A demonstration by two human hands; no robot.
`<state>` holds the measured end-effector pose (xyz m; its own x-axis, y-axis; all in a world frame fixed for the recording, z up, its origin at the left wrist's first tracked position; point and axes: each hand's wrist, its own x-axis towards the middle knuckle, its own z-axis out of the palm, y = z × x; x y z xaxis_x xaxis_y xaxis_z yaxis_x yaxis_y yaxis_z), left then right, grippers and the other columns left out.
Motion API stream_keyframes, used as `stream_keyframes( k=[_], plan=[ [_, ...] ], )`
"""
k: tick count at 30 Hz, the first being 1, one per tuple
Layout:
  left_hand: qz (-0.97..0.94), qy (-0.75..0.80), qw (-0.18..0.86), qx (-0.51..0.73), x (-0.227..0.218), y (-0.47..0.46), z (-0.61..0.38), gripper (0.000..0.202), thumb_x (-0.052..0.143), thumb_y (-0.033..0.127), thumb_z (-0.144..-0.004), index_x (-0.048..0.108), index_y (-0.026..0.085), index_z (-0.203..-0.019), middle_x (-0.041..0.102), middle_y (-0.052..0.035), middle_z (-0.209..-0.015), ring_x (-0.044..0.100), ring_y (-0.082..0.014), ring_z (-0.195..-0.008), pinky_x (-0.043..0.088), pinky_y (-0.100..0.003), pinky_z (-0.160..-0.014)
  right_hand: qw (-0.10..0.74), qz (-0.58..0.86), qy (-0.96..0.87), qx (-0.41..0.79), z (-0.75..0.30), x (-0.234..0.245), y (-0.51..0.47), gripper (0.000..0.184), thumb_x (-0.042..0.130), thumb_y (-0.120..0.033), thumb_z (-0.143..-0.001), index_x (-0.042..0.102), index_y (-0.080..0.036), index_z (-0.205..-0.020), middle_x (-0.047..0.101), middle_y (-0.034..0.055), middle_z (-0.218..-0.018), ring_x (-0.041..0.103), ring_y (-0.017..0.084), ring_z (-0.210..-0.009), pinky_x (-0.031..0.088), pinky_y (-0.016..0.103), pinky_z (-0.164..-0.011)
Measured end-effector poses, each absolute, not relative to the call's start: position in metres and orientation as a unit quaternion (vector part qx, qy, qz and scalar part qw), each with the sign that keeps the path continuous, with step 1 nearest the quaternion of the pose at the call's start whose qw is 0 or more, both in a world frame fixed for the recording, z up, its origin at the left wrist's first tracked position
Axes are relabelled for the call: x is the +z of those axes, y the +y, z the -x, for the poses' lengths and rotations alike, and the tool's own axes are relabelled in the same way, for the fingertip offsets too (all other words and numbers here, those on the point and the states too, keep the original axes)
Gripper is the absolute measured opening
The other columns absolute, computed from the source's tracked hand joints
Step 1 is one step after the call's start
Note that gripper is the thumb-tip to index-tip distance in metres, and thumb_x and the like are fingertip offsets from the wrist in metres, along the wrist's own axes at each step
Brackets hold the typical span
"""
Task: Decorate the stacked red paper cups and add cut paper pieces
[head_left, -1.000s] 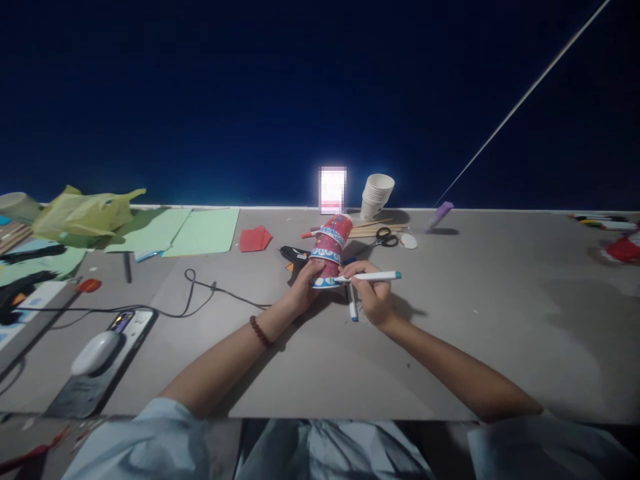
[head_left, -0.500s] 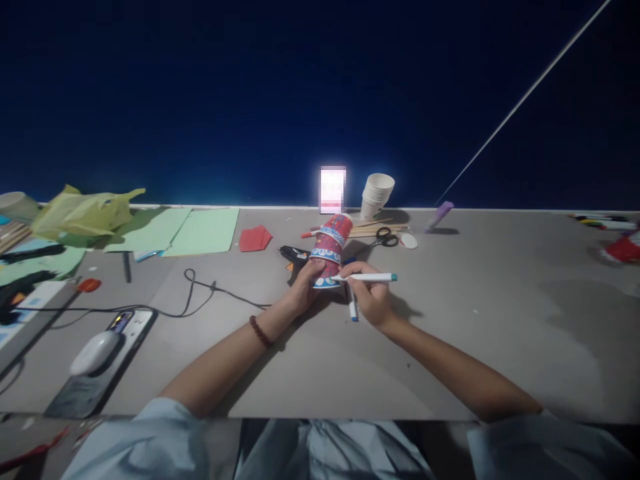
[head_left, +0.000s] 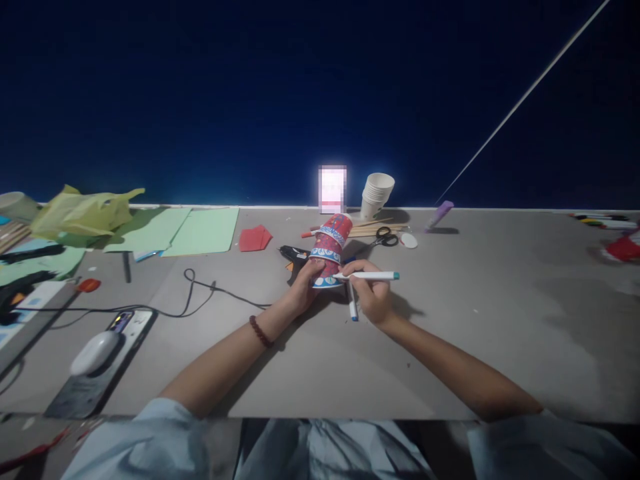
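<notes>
My left hand [head_left: 307, 285] is closed round the lower part of a tower of stacked paper cups [head_left: 330, 248], coloured red with blue-and-white patterned bands and tilted slightly to the right at its top. Between the fingers of my right hand [head_left: 373, 293] lies a white marker [head_left: 375, 275] with a teal end, its tip at the blue-and-white rim of the lowest cup. Under my hands a second white marker with a blue end [head_left: 353, 310] rests on the table. Just left of the cups lies a black glue gun [head_left: 295, 257], partly hidden by them.
Behind the cups stand a lit, blurred screen [head_left: 333, 189] and a stack of white paper cups [head_left: 377, 195]. Black scissors [head_left: 384, 237], wooden sticks [head_left: 365, 231] and a purple glue stick [head_left: 441, 215] lie right. Leftward are red paper [head_left: 255, 238], green sheets [head_left: 203, 230], a cable [head_left: 175, 313] and a phone [head_left: 130, 333].
The marker in my right hand has shifted very slightly at the lowest cup's rim. My left hand and the cup tower stay in place.
</notes>
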<state>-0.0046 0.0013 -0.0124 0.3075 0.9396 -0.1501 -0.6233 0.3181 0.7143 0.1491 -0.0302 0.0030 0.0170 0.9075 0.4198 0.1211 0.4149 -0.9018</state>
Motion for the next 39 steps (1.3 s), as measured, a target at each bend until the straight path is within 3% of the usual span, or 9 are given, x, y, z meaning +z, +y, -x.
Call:
stream_keyframes(
  k=[14, 27, 34, 39],
  plan=[
    [-0.266, 0.294, 0.762, 0.511, -0.0144, 0.0029, 0.0045, 0.025, 0.075, 0.032, -0.07, 0.071, 0.013, -0.086, 0.073, -0.008, -0.08, 0.067, -0.0201, -0.072, 0.052, -0.031, -0.072, 0.608, 0.393, -0.567, 0.391, -0.1464, 0.0102, -0.0287, 0.011, 0.054, -0.023, -0.078, 0.061, -0.023, -0.07, 0.066, 0.0024, -0.074, 0.064, 0.021, -0.077, 0.054, 0.038, -0.079],
    [-0.291, 0.247, 0.767, 0.516, -0.0103, 0.0004, 0.0048, 0.028, 0.069, 0.035, -0.08, 0.07, 0.013, -0.097, 0.074, -0.0077, -0.09, 0.069, -0.0222, -0.086, 0.052, -0.032, -0.083, 0.627, 0.391, -0.537, 0.406, -0.1448, 0.011, -0.0291, 0.011, 0.053, -0.024, -0.08, 0.062, -0.024, -0.073, 0.066, 0.0015, -0.075, 0.065, 0.02, -0.076, 0.053, 0.034, -0.073],
    [-0.273, 0.271, 0.765, 0.517, -0.0097, 0.0021, 0.0032, 0.027, 0.074, 0.034, -0.075, 0.068, 0.015, -0.094, 0.073, -0.0055, -0.087, 0.068, -0.0205, -0.081, 0.051, -0.032, -0.079, 0.631, 0.366, -0.57, 0.379, -0.1477, 0.0057, -0.0294, 0.012, 0.054, -0.021, -0.084, 0.064, -0.022, -0.078, 0.066, 0.0021, -0.08, 0.064, 0.02, -0.081, 0.051, 0.035, -0.08],
    [-0.316, 0.268, 0.752, 0.513, -0.009, 0.0004, 0.0027, 0.032, 0.08, 0.034, -0.072, 0.066, 0.014, -0.093, 0.07, -0.0048, -0.084, 0.065, -0.017, -0.077, 0.049, -0.028, -0.077, 0.612, 0.36, -0.597, 0.374, -0.1481, 0.0059, -0.0293, 0.012, 0.053, -0.022, -0.085, 0.064, -0.022, -0.079, 0.066, 0.0016, -0.08, 0.061, 0.018, -0.075, 0.049, 0.032, -0.072]
  ],
)
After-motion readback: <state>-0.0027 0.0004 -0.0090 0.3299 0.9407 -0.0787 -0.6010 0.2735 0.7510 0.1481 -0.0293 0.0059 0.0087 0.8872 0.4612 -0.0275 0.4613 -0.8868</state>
